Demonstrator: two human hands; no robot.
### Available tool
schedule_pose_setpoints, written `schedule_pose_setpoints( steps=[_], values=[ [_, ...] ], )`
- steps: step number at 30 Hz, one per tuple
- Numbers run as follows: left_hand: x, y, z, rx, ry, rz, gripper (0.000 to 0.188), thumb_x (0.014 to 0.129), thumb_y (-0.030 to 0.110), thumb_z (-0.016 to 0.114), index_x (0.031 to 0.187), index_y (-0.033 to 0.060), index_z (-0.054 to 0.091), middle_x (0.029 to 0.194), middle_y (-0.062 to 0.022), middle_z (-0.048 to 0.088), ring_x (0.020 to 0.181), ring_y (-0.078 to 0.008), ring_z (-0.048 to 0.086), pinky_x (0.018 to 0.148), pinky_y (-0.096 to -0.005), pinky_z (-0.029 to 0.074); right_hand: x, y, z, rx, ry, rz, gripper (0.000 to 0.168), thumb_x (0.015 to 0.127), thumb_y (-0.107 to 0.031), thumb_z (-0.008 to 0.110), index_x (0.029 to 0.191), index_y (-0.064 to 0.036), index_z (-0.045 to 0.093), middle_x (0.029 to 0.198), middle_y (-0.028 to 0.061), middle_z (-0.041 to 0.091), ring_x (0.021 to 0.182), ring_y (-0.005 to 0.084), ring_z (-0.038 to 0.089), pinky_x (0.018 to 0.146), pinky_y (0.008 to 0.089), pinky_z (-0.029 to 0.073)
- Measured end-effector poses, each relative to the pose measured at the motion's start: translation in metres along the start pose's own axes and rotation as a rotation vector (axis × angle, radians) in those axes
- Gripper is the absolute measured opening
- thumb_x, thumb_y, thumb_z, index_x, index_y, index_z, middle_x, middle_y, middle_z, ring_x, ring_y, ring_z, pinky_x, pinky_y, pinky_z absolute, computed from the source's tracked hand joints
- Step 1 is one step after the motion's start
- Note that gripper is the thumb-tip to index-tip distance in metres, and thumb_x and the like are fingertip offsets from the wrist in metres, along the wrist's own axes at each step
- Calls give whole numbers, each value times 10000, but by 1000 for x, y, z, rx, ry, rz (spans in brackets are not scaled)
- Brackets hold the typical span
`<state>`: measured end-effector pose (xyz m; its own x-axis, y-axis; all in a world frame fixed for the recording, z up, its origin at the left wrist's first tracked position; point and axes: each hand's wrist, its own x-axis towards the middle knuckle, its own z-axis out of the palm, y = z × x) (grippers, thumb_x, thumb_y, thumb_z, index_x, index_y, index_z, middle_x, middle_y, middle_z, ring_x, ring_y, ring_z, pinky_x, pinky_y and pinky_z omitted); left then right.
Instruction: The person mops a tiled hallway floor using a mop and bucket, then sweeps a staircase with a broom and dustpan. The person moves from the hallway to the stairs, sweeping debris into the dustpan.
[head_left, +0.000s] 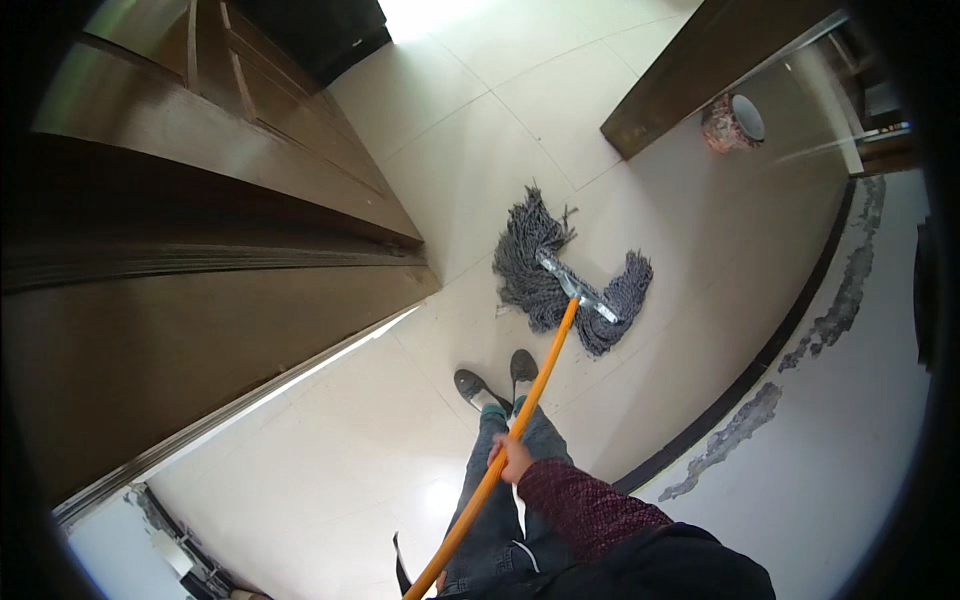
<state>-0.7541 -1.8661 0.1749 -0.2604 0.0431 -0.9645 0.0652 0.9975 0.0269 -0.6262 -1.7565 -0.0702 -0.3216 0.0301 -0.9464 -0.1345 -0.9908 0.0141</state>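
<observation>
A string mop with grey yarn (532, 270) lies spread on the tiled floor, in front of dark shoes. Its metal clamp (576, 287) joins an orange handle (551, 360) that slants down past the legs to the bottom edge. My right hand (513, 457), at the end of a maroon sleeve, is closed around the middle of this handle. Of my left hand (441, 580), only a small bit of skin shows beside the handle's lower part at the bottom edge; its fingers are hidden.
A brown wooden door (247, 330) stands at the left, near a black object (322, 37). A wooden post or panel edge (675, 82) rises at the upper right, beside a patterned pot (733, 124). A white wall (817, 420) with peeling patches and dark skirting (720, 405) curves along the right.
</observation>
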Motion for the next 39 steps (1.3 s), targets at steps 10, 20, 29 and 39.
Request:
schedule_pose_setpoints(
  steps=[10,20,29,39],
  values=[
    [-45,-77,16,65,80,-161,175,678,176,568,780,55,493,548,-61,516,475,-188,491,428,-323,399,-77,3,56,94,234,296,114,708,-78,509,662,-58,407,553,49,394,516,179,433,537,325,413],
    [-35,-125,21,349,301,120,167,672,181,576,779,78,499,556,-70,526,486,-200,514,430,-331,405,35,-135,62,-73,-31,-174,187,725,-151,452,559,-98,384,479,37,370,438,167,388,454,276,364],
    [88,51,-10,150,247,236,263,692,282,562,768,46,478,583,-155,538,566,-332,538,503,-398,424,128,-214,130,-343,169,-495,115,708,-37,491,732,-21,380,554,54,415,458,134,458,407,251,417],
    [26,-109,-19,129,-69,-26,340,699,316,511,861,20,476,705,-208,560,681,-368,545,617,-430,435,110,-6,111,-697,360,-551,257,685,-26,491,876,72,350,612,144,488,388,212,498,328,311,420]
  ],
)
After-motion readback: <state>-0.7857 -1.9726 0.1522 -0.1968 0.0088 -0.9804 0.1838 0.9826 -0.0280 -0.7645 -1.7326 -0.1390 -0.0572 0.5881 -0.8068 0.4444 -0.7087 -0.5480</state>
